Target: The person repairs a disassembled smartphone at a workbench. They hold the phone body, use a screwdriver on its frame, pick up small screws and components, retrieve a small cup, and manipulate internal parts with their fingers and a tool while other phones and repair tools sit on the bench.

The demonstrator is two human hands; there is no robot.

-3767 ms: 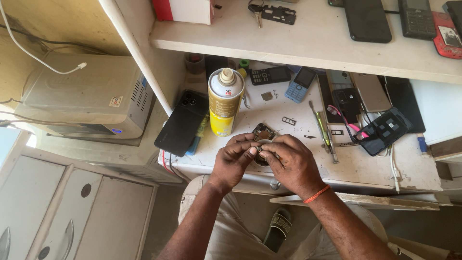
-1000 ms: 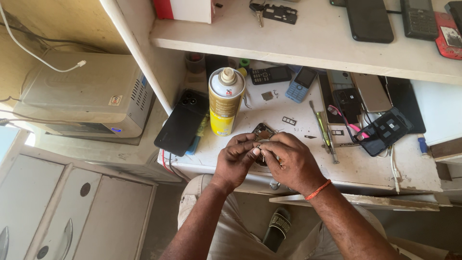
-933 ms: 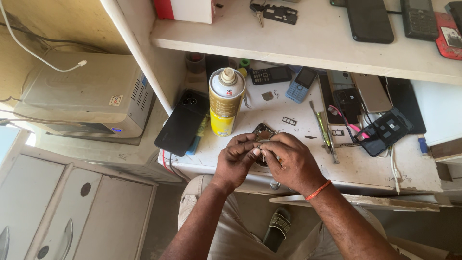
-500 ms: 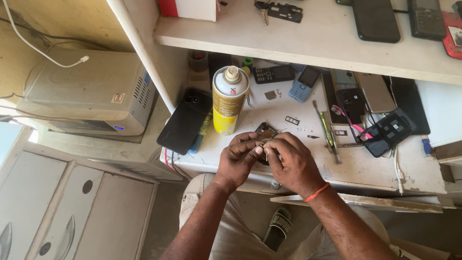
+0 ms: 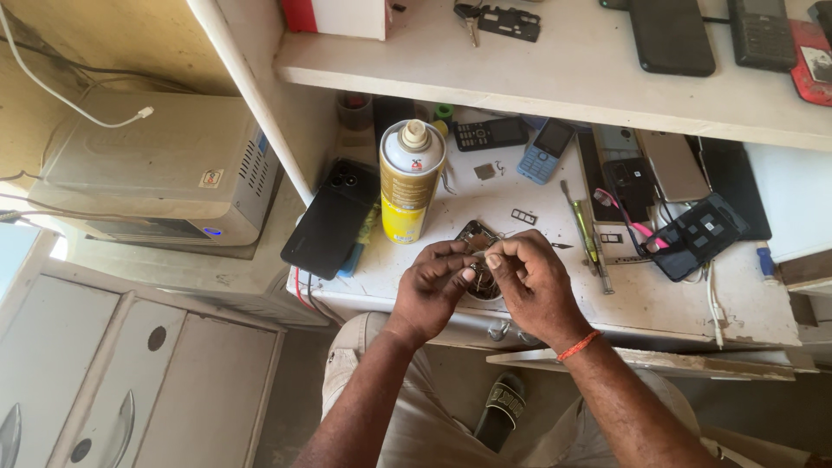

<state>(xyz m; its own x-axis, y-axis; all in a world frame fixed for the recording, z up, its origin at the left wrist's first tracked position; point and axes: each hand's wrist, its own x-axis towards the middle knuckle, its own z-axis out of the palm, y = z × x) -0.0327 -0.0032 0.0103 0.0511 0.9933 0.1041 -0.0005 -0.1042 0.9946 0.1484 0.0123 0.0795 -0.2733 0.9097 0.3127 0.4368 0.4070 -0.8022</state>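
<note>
Both hands pinch a small phone part over the front edge of the white workbench (image 5: 659, 303).

Largest first: bench, then yellow spray can (image 5: 409, 186) upright just behind-left of the hands, black phone (image 5: 332, 218) further left. Left hand (image 5: 429, 290) and right hand (image 5: 537, 286) meet fingertip to fingertip, both clenched on a small dark phone part (image 5: 479, 260). It sits between them, equally near each, long axis running away toward the can; exact grip hidden.
</note>
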